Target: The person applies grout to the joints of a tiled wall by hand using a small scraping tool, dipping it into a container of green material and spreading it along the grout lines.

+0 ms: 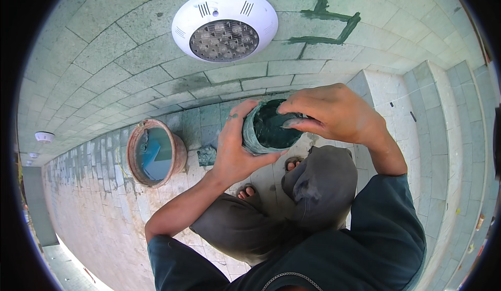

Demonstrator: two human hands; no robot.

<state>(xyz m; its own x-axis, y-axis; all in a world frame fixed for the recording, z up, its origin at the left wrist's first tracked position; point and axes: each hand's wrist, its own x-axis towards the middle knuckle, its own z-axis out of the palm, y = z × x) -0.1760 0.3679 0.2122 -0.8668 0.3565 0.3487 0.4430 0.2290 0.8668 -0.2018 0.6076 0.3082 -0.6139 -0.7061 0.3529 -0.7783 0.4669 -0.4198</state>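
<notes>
My left hand [235, 142] is wrapped round a paste-smeared tub [254, 137], tilted so that its opening shows. Inside lies dark green paste [270, 129], which looks like tile grout. Over the tub's right side is my right hand [334, 111], its fingers bent into the opening. A gap shows between its upper fingers and the thumb, and green paste coats the tips. Whether they pinch a bit of paste cannot be made out. Both hands are above my bent knees, in front of the tiled wall [130, 45].
A round white light fitting [224, 25] sits on the wall, left of fresh dark green joint lines [334, 17]. On the floor at left stands a bucket [180, 150] of cloudy water with a blue piece [151, 152] in it. A paste-covered block [207, 156] lies beside it. Tiled steps [433, 129] rise at right.
</notes>
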